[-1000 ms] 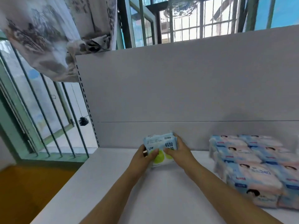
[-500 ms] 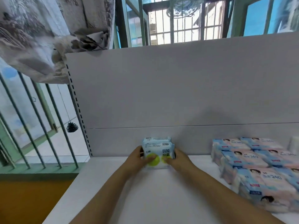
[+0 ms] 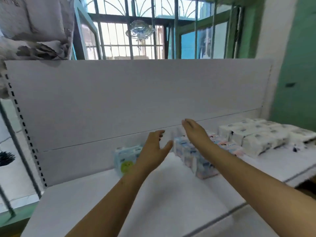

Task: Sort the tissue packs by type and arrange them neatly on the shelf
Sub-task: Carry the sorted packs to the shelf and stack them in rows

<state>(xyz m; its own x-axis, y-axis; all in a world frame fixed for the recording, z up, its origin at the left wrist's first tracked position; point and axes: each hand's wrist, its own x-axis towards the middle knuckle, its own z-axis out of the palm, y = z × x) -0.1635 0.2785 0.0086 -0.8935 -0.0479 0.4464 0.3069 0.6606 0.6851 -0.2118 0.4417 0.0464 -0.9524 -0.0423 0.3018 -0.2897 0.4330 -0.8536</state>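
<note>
1. My left hand (image 3: 154,148) is lifted off the shelf (image 3: 171,194), fingers spread and loosely bent, thumb out toward my right side, holding nothing.
2. My right hand (image 3: 195,130) is raised a bit higher and farther forward, fingers straight and close together, also holding nothing; the two hands are apart.
3. The blue pack with the green circle (image 3: 126,157) stands upright against the back panel (image 3: 136,100), just left of and behind my left hand; my left wrist covers its right edge, and I cannot tell whether the wrist touches it.
4. The blue-and-pink packs (image 3: 193,154) sit in rows under and behind my right forearm, beginning just right of my left thumb.
5. The white packs (image 3: 256,135) are grouped well to the right of my right hand, near the back panel.
6. Above and behind both hands a barred window (image 3: 136,31) shows over the panel; a patterned cloth (image 3: 34,28) hangs far up on my left.
</note>
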